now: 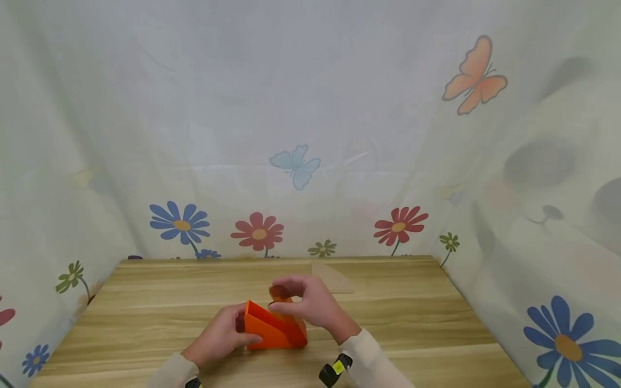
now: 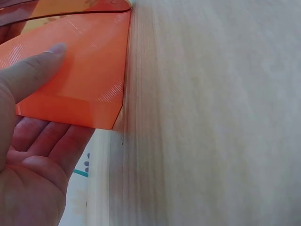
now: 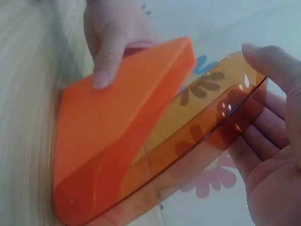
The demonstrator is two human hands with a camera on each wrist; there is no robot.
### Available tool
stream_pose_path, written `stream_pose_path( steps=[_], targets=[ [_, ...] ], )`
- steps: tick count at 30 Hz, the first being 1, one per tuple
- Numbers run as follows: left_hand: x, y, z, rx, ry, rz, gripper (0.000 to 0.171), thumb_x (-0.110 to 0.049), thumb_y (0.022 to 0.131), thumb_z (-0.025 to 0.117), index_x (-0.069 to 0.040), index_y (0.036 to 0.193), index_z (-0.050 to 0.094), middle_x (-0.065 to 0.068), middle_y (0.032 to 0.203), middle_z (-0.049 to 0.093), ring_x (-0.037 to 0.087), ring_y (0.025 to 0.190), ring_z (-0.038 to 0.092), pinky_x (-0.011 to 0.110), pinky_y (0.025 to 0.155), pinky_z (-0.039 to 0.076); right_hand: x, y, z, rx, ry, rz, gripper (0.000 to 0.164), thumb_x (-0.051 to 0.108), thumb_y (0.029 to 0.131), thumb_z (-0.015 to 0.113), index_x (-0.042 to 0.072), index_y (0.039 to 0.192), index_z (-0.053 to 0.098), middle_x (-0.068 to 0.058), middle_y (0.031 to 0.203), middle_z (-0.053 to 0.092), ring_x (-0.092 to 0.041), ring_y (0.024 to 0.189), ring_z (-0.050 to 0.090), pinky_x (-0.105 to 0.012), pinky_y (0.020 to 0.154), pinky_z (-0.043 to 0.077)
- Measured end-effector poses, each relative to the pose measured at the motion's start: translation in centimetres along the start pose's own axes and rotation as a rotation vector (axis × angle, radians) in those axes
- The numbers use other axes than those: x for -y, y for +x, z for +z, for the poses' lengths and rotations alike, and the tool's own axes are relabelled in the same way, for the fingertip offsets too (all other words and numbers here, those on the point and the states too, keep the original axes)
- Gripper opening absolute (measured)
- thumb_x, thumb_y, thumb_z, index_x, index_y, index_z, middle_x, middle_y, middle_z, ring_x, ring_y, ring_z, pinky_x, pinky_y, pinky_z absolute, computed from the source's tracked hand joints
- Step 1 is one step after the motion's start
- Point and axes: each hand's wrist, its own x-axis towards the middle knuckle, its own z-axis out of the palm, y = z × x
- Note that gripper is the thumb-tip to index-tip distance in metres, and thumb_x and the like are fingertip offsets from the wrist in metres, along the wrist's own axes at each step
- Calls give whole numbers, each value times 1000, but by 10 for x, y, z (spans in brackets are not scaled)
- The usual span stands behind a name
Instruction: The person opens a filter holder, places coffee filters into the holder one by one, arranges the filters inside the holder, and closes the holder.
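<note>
An orange plastic case with a wedge-like outline stands on the table in front of me. Its see-through amber lid is hinged at one rounded lower corner and swung away from the case, leaving a wide gap. My left hand grips the case at its left end. In the left wrist view, the thumb lies on the orange face and the fingers are behind it. My right hand holds the lid's free end between thumb and fingers. Through the lid, some of those fingers show in the right wrist view.
A flat tan piece, with one curved edge, lies on the wooden table just beyond my right hand. Flower-printed white cloth hangs behind the table and along its sides. A small dark object shows at the far left corner.
</note>
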Motion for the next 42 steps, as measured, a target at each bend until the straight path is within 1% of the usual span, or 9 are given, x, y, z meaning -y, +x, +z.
stream_pose_path(
  steps=[4,7,11,14,18,23,34,38,42],
  targets=[
    [0,0,-1,1,-6,-18,52,-38,80,87,-17,124,67,-4,114,75,15,98,70,30,91,60,-3,-7,-11,-10,42,-20,38,31,89,82,27,126,71,8,118,75,-12,108,71,-24,97,56],
    [0,0,-1,0,-3,-27,53,-40,80,87,-18,124,67,-4,114,75,15,98,70,32,92,60,-7,-11,-17,-19,60,-40,40,29,89,82,22,127,71,5,120,75,-13,107,71,-22,96,56],
    [-1,0,-1,-3,0,-41,54,-40,79,87,-18,124,67,-4,114,75,16,97,70,33,92,60,-15,-16,-23,-44,87,-84,42,24,90,81,14,129,70,-4,121,75,-16,106,71,-24,97,56],
    [-1,0,0,-6,1,-50,54,-38,78,88,-17,124,68,-4,114,75,16,96,69,33,92,60,-22,-19,-26,-66,113,-98,40,19,90,80,14,129,70,-7,123,74,-17,106,71,-28,99,56],
    [-2,0,0,-10,7,-51,54,-38,78,88,-17,124,68,-4,114,75,15,95,69,32,90,60,-29,-23,-30,-92,152,-104,40,14,90,80,18,129,70,-8,124,74,-19,107,72,-29,99,57],
    [-1,0,1,-8,-3,-40,55,-37,78,88,-17,125,68,-3,114,74,16,95,68,31,89,60,-36,-28,-34,-103,208,-141,39,8,91,77,13,129,69,-17,126,72,-21,109,72,-27,98,57],
    [-2,0,1,-7,-10,-45,55,-37,78,88,-17,124,67,-3,113,74,17,93,67,29,87,60,-48,-41,-47,-128,194,-128,40,8,90,79,13,129,69,-15,125,73,-20,107,72,-27,95,59],
    [-2,0,0,-5,-9,-40,55,-36,78,89,-16,124,68,-3,113,74,17,94,68,31,88,60,-52,-46,-52,-130,196,-140,41,6,89,79,10,128,69,-18,124,72,-19,107,73,-26,95,58],
    [0,0,0,-7,0,-41,54,-39,78,88,-19,124,68,-5,113,74,18,96,68,31,89,60,-56,-50,-57,-132,195,-142,42,5,88,80,5,128,68,-20,123,72,-18,106,73,-26,94,58]
  ],
)
